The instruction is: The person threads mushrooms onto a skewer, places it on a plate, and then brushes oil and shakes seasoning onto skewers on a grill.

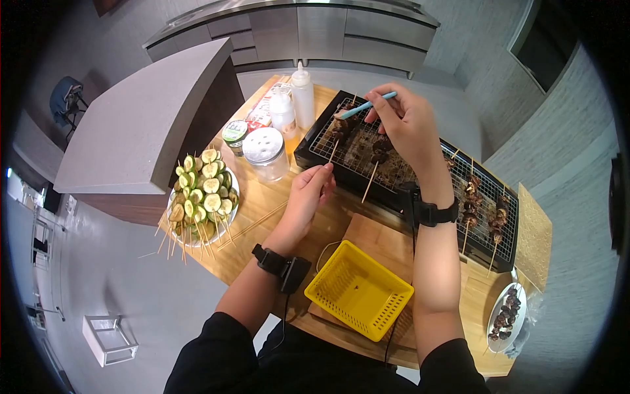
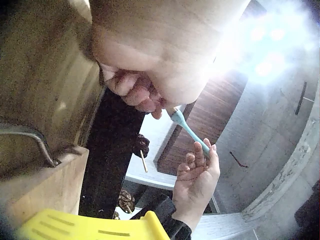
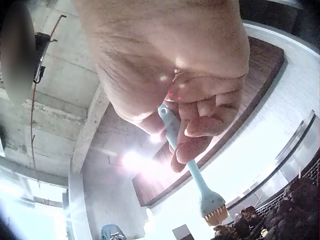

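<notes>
In the head view my right hand (image 1: 407, 121) holds a light blue basting brush (image 1: 371, 104) by its handle. The brush's tan bristles (image 3: 216, 216) meet the dark grilled pieces in the right wrist view. Those pieces sit on a skewer (image 1: 338, 131) at the left end of the black grill (image 1: 387, 194). Thumb and fingers of my left hand (image 1: 308, 197) pinch the lower end of that skewer's stick, just off the grill's near edge. Beside it lies another skewer (image 1: 379, 152), its stick jutting toward me. Part of the grate is hidden behind my right forearm.
More skewers (image 1: 471, 197) lie at the grill's right end. Zucchini skewers (image 1: 210, 187) are piled on a plate at left, near a shaker jar (image 1: 266, 154) and squeeze bottle (image 1: 302, 98). A yellow basket (image 1: 367, 289) stands on a wooden board (image 1: 374, 230); an oval plate (image 1: 518, 292) is at right.
</notes>
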A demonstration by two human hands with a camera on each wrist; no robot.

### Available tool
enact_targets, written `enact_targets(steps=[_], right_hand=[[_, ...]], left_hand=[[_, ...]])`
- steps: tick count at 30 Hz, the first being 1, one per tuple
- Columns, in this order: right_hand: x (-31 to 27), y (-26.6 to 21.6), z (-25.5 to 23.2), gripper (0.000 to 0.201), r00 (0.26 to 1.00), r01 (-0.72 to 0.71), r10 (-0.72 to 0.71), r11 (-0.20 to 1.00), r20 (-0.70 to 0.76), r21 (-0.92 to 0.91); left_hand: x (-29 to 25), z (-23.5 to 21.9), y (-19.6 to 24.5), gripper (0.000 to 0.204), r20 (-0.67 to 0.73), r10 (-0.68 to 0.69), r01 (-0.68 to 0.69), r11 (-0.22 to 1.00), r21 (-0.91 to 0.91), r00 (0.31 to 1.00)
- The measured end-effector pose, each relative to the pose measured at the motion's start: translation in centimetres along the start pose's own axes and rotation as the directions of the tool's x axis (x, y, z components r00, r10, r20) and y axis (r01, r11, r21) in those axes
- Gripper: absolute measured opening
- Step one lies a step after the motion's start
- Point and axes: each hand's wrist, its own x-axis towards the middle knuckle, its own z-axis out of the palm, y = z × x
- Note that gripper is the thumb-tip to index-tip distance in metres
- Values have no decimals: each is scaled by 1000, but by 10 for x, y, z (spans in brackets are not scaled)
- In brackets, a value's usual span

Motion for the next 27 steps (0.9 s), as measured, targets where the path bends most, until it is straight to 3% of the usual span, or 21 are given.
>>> enact_targets(steps=[14, 20, 23, 27], right_hand=[[0, 1, -3, 25, 1000, 9, -9, 1000, 21, -14], [-1, -2, -3, 24, 997, 25, -23, 1000, -70, 17], [-5, -13, -6, 22, 995, -67, 72, 995, 72, -73], [-15, -36, -32, 18, 998, -23, 29, 995, -60, 94]], left_hand=[[1, 1, 0, 31, -6, 5, -5, 1000, 28, 1000], [-3, 8, 3, 30, -46, -11, 11, 1000, 3, 999], [-3, 9, 5, 31, -56, -23, 24, 1000, 10, 998], [-4, 2, 6, 37, -33, -53, 55, 997, 47, 998]])
